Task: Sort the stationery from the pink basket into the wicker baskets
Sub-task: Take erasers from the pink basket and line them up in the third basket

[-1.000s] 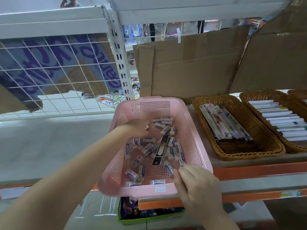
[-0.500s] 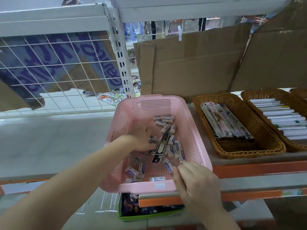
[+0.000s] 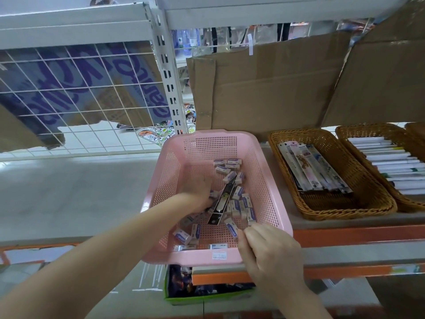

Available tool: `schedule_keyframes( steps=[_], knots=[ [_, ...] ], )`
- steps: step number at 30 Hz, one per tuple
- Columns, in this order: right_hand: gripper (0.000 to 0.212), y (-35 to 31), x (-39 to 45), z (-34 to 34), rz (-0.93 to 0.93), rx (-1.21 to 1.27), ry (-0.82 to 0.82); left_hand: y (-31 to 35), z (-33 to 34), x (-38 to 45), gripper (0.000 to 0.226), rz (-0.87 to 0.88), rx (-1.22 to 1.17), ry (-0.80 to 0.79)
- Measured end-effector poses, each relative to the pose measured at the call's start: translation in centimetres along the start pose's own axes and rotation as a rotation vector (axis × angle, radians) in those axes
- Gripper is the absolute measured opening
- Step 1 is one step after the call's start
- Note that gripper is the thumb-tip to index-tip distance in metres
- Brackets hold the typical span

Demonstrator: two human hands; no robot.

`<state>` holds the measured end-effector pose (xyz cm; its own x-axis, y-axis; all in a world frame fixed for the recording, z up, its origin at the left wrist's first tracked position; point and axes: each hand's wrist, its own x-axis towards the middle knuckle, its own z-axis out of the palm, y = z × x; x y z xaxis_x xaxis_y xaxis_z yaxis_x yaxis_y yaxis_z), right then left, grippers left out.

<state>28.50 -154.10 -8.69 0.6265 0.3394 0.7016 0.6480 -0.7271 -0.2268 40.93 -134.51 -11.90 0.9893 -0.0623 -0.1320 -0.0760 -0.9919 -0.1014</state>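
- A pink basket [image 3: 207, 143] of perforated plastic sits on the front edge of a grey shelf [image 3: 69, 192] trimmed in orange, its near wall overhanging the edge and bearing a small white price sticker [image 3: 219, 256].
- Dozens of small white erasers [image 3: 232, 229] with blue sleeves lie scattered across the basket floor, thickest in the middle and toward the right wall.
- One long black packet [image 3: 220, 203] lies slantwise on top of the erasers, running from near the basket's centre toward the front.
- The left hand [image 3: 197, 192] reaches down into the basket just left of the black packet, fingers curled into the eraser pile; it appears to be gathering erasers, though motion blur hides exactly what the fingers hold.
- The right hand [image 3: 271, 252] grips the basket's near right corner, fingers hooked over the rim and the thumb against the outer wall.
- To the right of the pink basket, just beside it on the same shelf, stands a wicker basket [image 3: 345, 210] holding a stack of long flat packets [image 3: 310, 166] laid lengthwise.
- A second wicker basket [image 3: 368, 130], touching the first, is filled with a row of white pens [image 3: 395, 166] laid crosswise; it is cut off by the frame's right edge.
- Flattened cardboard [image 3: 264, 88] leans behind the baskets; a white wire grid [image 3: 69, 100] backs the shelf at left.
- Below the shelf edge sits a green box [image 3: 184, 300] of dark packets.
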Motion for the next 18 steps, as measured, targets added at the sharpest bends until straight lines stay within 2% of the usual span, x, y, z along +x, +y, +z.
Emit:
schedule_keyframes(
  steps=[4, 9, 13, 17, 18],
  knots=[
    [0.059, 0.0, 0.0, -0.1, -0.002, -0.009, 0.007, 0.4, -0.2, -0.4, 0.04, -0.008, -0.125, 0.055],
    [0.039, 0.1, 0.0, -0.1, -0.005, -0.035, -0.008, 0.2, -0.9, -0.5, 0.045, 0.021, -0.209, -0.003],
    [0.038, 0.1, 0.0, -0.2, -0.007, -0.049, -0.012, -0.2, -1.7, -0.6, 0.046, 0.036, -0.202, 0.008],
    [0.037, 0.1, 0.0, -0.2, -0.013, -0.058, -0.009, -0.4, -2.5, -0.7, 0.031, 0.014, -0.188, -0.02],
    [0.037, 0.2, 0.0, -0.2, -0.014, -0.058, -0.014, -0.4, -2.6, -0.7, 0.033, 0.009, -0.179, -0.042]
  ],
)
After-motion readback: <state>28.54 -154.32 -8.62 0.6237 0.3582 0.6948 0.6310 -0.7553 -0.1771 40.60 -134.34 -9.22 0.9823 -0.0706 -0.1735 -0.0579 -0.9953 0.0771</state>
